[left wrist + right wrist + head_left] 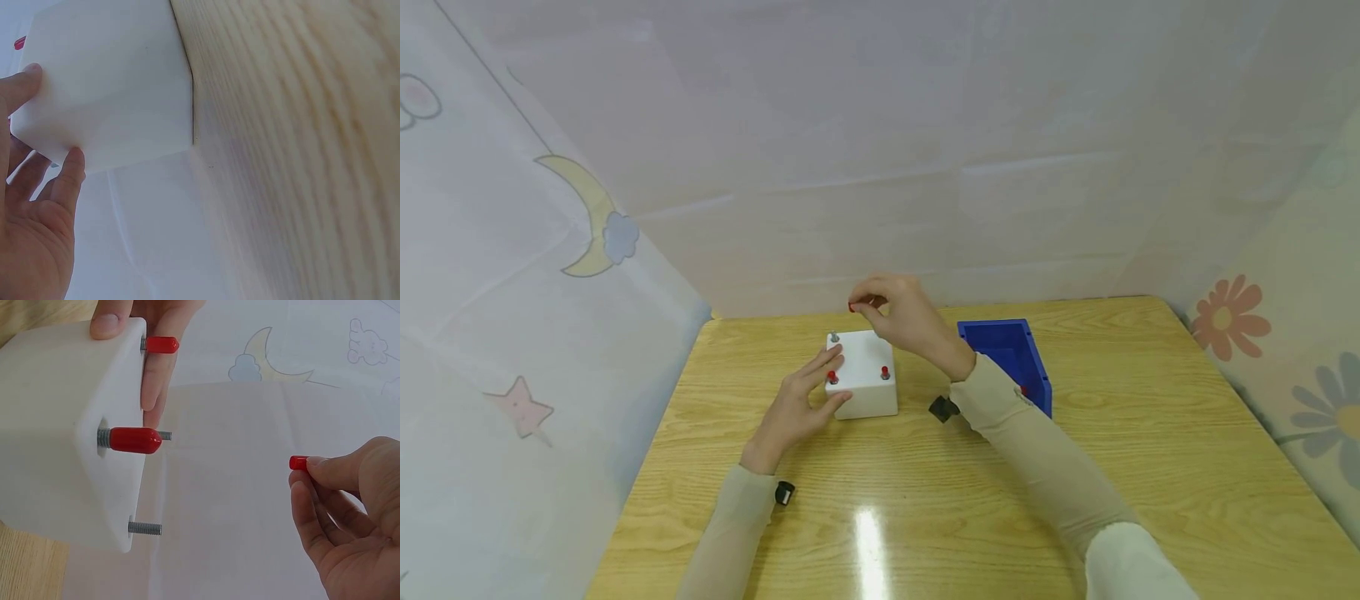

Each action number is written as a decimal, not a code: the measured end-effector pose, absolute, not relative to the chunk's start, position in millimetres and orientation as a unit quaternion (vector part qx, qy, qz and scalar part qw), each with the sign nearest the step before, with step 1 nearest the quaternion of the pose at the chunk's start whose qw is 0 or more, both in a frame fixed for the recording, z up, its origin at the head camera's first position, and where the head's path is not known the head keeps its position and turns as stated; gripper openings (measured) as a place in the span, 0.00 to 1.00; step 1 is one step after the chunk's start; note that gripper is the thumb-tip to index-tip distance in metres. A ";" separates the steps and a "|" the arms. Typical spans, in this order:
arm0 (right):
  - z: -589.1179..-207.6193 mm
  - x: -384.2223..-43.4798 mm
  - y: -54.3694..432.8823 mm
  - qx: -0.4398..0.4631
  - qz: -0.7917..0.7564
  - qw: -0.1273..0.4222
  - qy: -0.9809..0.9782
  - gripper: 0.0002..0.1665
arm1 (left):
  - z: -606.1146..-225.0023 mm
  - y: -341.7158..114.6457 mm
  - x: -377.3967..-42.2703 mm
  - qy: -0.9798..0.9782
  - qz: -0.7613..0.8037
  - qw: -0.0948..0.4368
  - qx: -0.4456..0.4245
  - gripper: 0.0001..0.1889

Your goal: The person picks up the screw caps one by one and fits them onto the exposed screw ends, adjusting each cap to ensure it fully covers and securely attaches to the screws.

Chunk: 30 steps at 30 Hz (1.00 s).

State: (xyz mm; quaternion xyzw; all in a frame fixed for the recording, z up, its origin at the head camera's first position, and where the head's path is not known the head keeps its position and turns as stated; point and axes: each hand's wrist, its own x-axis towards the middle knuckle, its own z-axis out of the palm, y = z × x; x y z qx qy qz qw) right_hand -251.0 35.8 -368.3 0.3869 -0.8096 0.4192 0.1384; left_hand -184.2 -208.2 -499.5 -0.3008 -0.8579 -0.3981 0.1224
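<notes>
A white block (871,403) stands on the table with threaded studs rising from its top. Red caps cover the two near studs, the near left cap (832,377) and the near right cap (885,372). Bare metal shows on the far left stud (834,337) and, in the right wrist view, on the far right stud (145,529). My left hand (793,408) grips the block's left side, thumb on the front and fingers reaching over the top. Above the block's far edge, my right hand (910,321) pinches another red cap (299,462) between thumb and fingertips, apart from the studs.
A blue bin (1041,392) sits right of the block, partly hidden by my right forearm, with a bit of red (1023,390) inside. The wooden table (820,533) meets a printed cloth backdrop (865,208) along its far edge.
</notes>
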 end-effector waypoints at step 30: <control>-380.6 -265.3 19.0 0.385 0.429 0.150 -0.803 0.07 | -497.1 -206.7 -183.0 -0.859 -0.399 0.118 -0.298 0.32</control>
